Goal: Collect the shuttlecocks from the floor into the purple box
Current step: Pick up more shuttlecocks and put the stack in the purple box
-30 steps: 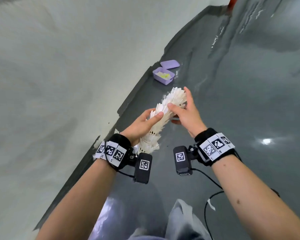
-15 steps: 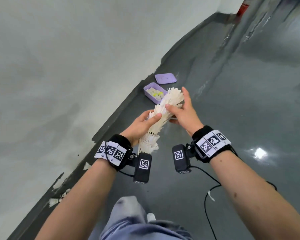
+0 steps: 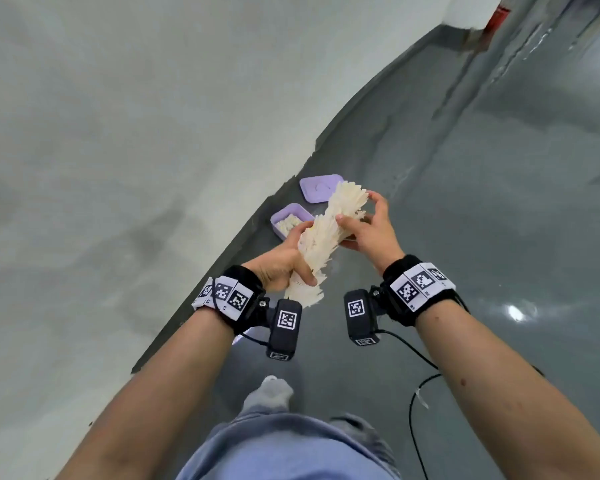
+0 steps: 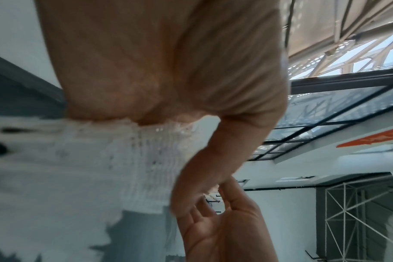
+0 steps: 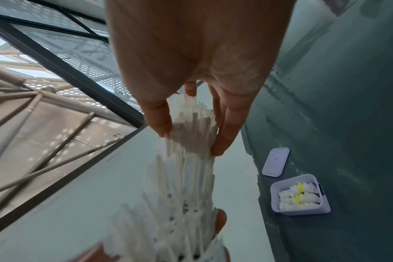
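Note:
A long nested stack of white shuttlecocks [image 3: 321, 237] is held slanting between both hands above the floor. My left hand [image 3: 284, 263] grips its lower part, thumb across the feathers [image 4: 115, 159]. My right hand [image 3: 368, 225] pinches the upper part, thumb and fingers on the feather tips [image 5: 191, 134]. The open purple box [image 3: 284, 216] stands on the floor just beyond the hands by the wall, with several shuttlecocks inside [image 5: 299, 196]. Its lid [image 3: 317, 187] lies flat beside it, farther along.
A pale wall [image 3: 118, 150] runs along the left, meeting the dark grey glossy floor [image 3: 499, 202]. A black cable [image 3: 416, 393] trails from the right wrist. My knee in blue trousers [image 3: 284, 445] and a shoe [image 3: 271, 393] are below the hands.
The view has come closer to the box and lid, which now lie just past the hands. Both hands keep hold of the stack; the right fingers have curled onto its top end.

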